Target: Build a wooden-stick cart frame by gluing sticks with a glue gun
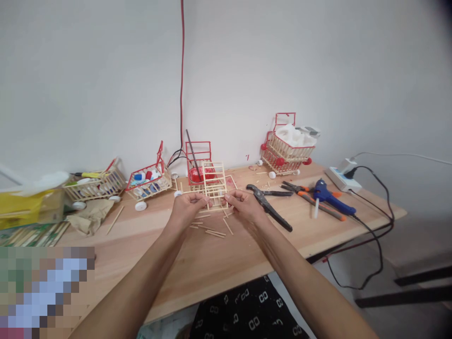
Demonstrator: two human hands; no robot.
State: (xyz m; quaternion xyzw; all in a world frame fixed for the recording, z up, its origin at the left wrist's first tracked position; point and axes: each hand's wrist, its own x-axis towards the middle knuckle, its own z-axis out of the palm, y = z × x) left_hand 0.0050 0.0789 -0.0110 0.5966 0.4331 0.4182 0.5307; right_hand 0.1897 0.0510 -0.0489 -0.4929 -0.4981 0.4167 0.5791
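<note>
A small frame of pale wooden sticks (214,178), built like a ladder with several rungs, is held up between my two hands above the table. My left hand (190,205) pinches its lower left side with thumb and fingers. On the lower right side, my right hand (243,203) grips it the same way. Loose cut sticks (215,232) lie on the wood below the hands. Right behind the frame stands a miniature cart with a red handle (198,142). A red dish (196,175) with a dark thin rod (192,153) in it is partly hidden by the frame.
Miniature stick carts (150,181) filled with small items stand left, and another (287,153) stands back right. Black cutters (270,207), orange-handled pliers (318,200) and a blue glue gun (332,197) lie right. A corded power strip (342,180) sits by the edge. Crumpled brown paper (90,216) lies left.
</note>
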